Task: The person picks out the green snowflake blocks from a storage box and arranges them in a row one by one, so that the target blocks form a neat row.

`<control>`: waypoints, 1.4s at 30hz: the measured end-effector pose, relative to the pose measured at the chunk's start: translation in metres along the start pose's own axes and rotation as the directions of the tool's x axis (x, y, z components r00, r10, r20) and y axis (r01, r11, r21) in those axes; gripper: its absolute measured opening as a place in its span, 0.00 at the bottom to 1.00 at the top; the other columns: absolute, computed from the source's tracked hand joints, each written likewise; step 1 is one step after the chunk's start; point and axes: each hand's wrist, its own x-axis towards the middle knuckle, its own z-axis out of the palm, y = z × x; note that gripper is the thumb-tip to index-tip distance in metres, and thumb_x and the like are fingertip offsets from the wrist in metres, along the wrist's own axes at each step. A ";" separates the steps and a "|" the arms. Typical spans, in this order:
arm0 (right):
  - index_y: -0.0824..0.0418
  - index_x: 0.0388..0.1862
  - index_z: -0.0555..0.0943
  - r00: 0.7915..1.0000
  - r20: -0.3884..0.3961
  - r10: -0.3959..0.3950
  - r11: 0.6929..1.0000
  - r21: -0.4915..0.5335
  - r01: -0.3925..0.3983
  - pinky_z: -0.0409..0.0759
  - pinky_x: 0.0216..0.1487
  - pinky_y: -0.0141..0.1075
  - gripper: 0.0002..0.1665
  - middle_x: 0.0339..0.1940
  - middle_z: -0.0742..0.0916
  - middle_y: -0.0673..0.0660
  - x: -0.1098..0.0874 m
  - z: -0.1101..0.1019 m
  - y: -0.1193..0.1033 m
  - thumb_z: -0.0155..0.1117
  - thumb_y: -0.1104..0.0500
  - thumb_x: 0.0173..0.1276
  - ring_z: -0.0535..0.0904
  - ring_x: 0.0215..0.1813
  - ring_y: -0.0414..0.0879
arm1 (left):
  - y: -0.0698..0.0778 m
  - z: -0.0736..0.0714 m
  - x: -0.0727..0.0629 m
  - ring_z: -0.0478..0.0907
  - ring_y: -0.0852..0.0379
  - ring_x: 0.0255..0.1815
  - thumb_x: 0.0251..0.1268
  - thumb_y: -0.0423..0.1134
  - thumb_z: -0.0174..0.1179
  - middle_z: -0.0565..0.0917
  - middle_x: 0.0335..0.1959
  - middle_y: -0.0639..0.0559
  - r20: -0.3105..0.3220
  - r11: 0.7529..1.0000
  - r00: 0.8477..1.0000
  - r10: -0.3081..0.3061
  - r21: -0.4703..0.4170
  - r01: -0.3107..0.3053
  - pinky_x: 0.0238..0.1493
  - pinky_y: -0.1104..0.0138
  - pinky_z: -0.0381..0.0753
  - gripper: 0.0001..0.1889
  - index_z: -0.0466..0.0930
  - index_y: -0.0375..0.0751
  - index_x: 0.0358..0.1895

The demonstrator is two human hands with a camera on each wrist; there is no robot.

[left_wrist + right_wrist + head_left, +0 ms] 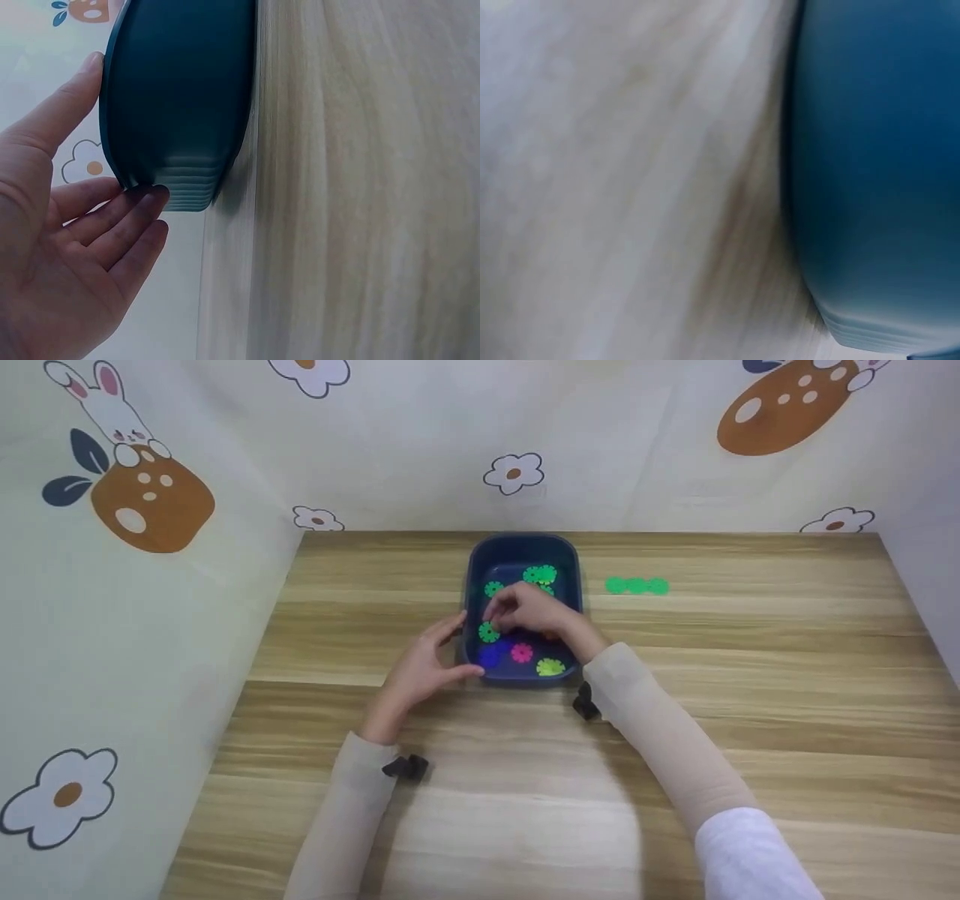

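Observation:
In the head view, a dark blue plastic basin (523, 684) holds several notched, flower-shaped plastic discs. My left hand (421, 666) grips its near left corner, thumb at the near rim and fingers along the left wall. The left wrist view shows those fingertips (156, 196) bent against the basin's outer wall (180, 90). Inside the basin, my right hand (529, 609) has its fingers curled and pinches a green disc (489, 631) at the fingertips. Blue discs (491, 655), a pink disc (522, 652) and yellow discs (550, 667) lie toward the near end.
Right of the basin, three green discs (637, 586) lie in a row on the wood-grain table (750, 675). More green discs (540, 574) sit at the basin's far end. Printed fabric walls (420, 450) stand behind and beside the table. The right wrist view shows mostly the basin's outer wall (877, 172).

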 end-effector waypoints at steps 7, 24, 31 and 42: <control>0.65 0.45 0.86 0.999 -0.038 -0.010 0.998 0.054 0.012 0.83 0.44 0.30 0.09 0.40 0.89 0.60 -0.002 -0.002 -0.001 0.64 0.65 0.69 0.83 0.37 0.41 | 0.003 -0.001 0.002 0.68 0.41 0.74 0.55 0.50 0.74 0.64 0.77 0.41 0.018 0.999 0.999 -0.027 0.037 0.026 0.73 0.52 0.69 0.47 0.60 0.42 0.77; 0.65 0.49 0.84 0.984 -0.180 0.017 0.909 0.412 0.059 0.86 0.55 0.40 0.12 0.38 0.88 0.50 -0.010 -0.021 -0.016 0.67 0.63 0.69 0.85 0.41 0.41 | 0.001 -0.004 0.005 0.66 0.46 0.75 0.53 0.55 0.74 0.66 0.76 0.46 0.011 0.995 0.996 -0.090 0.047 0.089 0.76 0.51 0.66 0.53 0.52 0.53 0.80; 0.61 0.46 0.85 0.969 -0.237 0.070 0.863 0.502 0.060 0.87 0.51 0.36 0.09 0.37 0.88 0.51 -0.026 -0.044 -0.031 0.68 0.63 0.67 0.85 0.41 0.43 | 0.002 0.004 0.015 0.47 0.47 0.83 0.51 0.54 0.76 0.45 0.84 0.51 0.045 0.998 0.997 -0.059 0.008 0.059 0.80 0.45 0.53 0.60 0.43 0.54 0.82; 0.59 0.41 0.86 0.947 -0.303 0.111 0.766 0.633 0.113 0.87 0.45 0.30 0.09 0.37 0.89 0.51 -0.053 -0.078 -0.025 0.67 0.70 0.66 0.87 0.37 0.40 | 0.003 0.005 0.018 0.45 0.48 0.84 0.46 0.54 0.78 0.44 0.84 0.52 0.063 0.997 0.996 -0.061 0.049 0.058 0.82 0.49 0.51 0.63 0.44 0.44 0.81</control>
